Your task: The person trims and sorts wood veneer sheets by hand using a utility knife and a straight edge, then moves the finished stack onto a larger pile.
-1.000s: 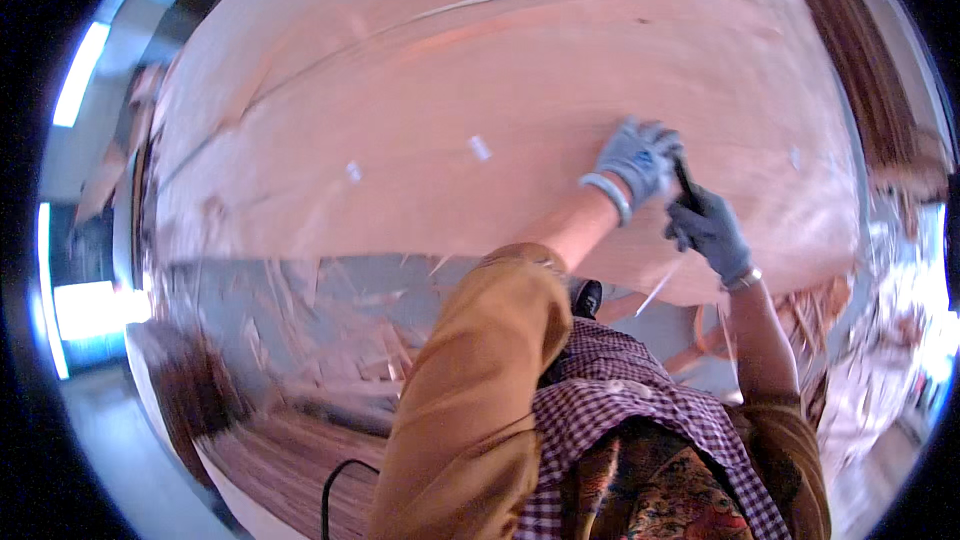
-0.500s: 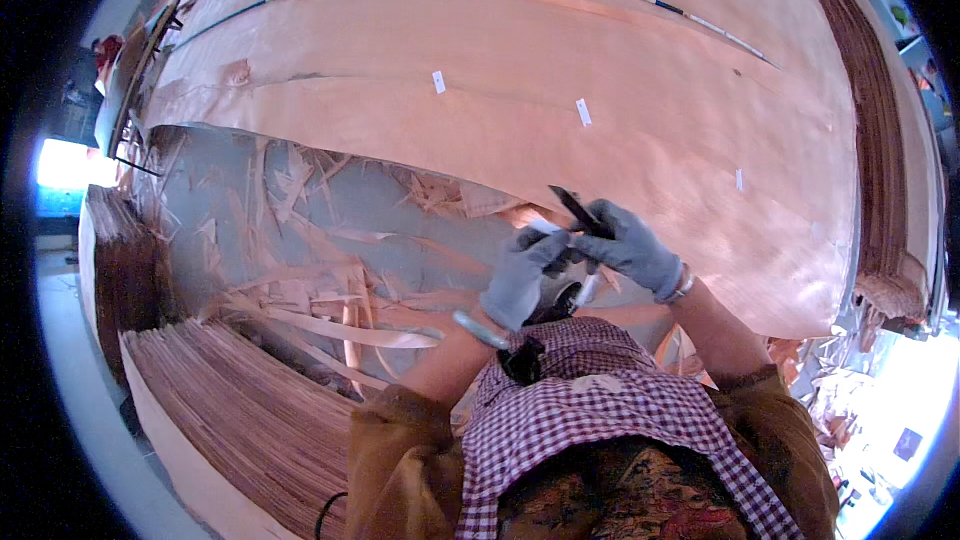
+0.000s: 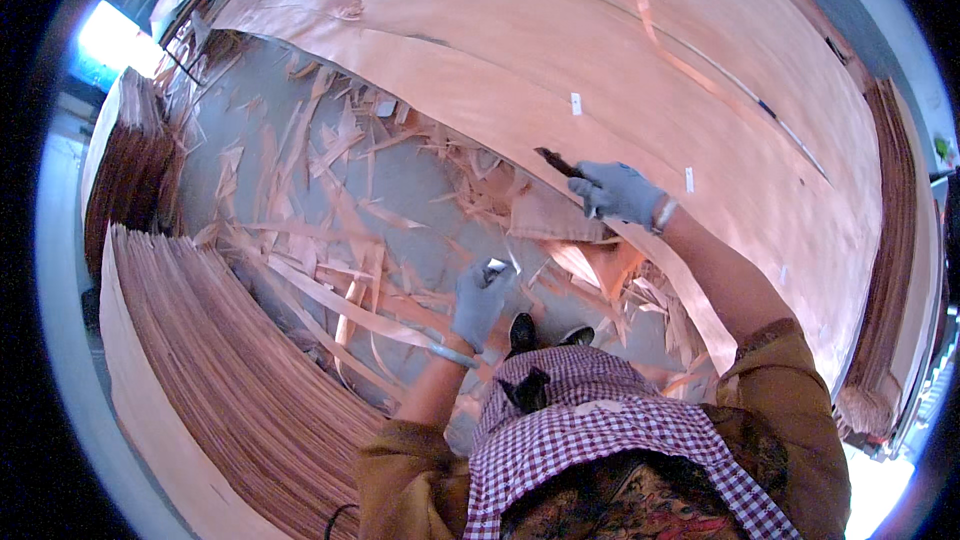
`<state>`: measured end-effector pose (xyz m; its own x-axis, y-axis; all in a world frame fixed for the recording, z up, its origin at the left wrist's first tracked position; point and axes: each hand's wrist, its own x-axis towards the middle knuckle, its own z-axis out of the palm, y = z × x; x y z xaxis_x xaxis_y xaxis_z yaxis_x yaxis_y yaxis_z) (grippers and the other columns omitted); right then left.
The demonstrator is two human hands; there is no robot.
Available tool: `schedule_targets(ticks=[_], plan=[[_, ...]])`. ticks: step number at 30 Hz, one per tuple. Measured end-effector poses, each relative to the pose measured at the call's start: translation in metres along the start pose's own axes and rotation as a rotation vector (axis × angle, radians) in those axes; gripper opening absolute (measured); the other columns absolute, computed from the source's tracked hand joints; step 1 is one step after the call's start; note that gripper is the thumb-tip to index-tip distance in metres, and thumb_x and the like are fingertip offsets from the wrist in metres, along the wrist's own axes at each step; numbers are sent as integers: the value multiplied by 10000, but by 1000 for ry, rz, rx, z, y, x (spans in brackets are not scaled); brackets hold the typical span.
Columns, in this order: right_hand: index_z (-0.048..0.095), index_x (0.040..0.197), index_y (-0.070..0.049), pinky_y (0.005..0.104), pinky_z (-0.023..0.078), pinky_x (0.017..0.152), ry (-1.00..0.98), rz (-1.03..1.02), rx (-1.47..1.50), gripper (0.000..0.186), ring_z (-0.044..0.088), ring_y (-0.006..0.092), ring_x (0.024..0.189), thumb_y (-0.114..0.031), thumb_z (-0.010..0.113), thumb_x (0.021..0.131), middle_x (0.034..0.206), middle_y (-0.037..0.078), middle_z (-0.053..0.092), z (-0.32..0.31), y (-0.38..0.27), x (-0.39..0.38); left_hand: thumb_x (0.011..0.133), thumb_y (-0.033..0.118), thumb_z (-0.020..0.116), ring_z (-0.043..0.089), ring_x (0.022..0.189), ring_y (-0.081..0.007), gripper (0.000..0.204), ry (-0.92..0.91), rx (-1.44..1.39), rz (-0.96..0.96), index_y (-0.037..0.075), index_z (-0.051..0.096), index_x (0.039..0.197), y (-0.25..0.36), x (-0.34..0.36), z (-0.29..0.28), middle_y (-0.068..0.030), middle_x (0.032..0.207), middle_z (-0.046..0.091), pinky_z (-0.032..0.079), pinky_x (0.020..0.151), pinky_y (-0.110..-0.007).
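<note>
My right hand (image 3: 622, 194), in a grey glove, is closed around a dark, flat knife-like tool (image 3: 558, 161). The tool's tip points up and left, over the edge of a large pinkish wood veneer sheet (image 3: 470, 65). My left hand (image 3: 478, 306), gloved too, is lower and further left. Its fingers are pinched on a small white label (image 3: 496, 265), above the scrap-strewn floor. On the veneer sheet lie small white labels (image 3: 576, 104) much like it. A long thin rod (image 3: 720, 77) lies across the far part of the sheet.
Veneer stacks stand at the lower left (image 3: 230, 350), the far left (image 3: 135, 165) and the right (image 3: 885, 250). Torn veneer strips (image 3: 345, 285) litter the grey floor (image 3: 270, 110) in front of the sheet. My shoes (image 3: 522, 334) show below my hands.
My hands, close together before, have moved apart: the right one up over the sheet's edge with the tool, the left one down and left with the white label. The view has turned and shifted.
</note>
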<state>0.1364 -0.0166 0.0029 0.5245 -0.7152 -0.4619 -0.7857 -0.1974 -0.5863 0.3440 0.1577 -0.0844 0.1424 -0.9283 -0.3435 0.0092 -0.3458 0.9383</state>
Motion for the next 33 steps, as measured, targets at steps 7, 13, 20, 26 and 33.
schedule_targets(ticks=[7,13,20,26,33], plan=[[552,969,-76,455,459,719,125,-245,-343,313,598,381,854,-340,415,872,880,199,623,10,-71,133,784,103,622,567,688,-115,135,166,79,16,-5,627,866,-59,-1,-28,-69,736,611,448,606,-274],[610,1027,-104,424,476,756,139,-193,-558,335,611,346,903,-325,441,839,981,175,632,14,-129,203,799,95,611,544,722,-96,118,120,186,-123,1,609,869,-104,-48,-51,-45,753,583,441,636,-254],[582,1007,-92,425,462,767,93,-153,-618,315,596,337,932,-321,406,880,990,155,628,15,-136,214,834,126,582,589,764,-184,199,242,34,-120,-7,587,981,-101,-54,-73,-113,834,610,460,680,-311],[628,1058,-96,424,479,803,55,-76,-589,340,594,328,1001,-291,477,824,1081,167,610,14,-137,212,798,109,584,575,827,-357,255,398,575,399,-16,573,1021,-37,62,-111,-206,997,596,456,746,-394],[640,1030,-87,411,486,792,57,-68,-583,310,611,318,970,-266,502,818,1055,156,626,22,-126,197,811,136,530,391,1232,-251,273,332,1271,682,21,558,1058,70,193,-124,-117,1313,441,285,1018,-447]])
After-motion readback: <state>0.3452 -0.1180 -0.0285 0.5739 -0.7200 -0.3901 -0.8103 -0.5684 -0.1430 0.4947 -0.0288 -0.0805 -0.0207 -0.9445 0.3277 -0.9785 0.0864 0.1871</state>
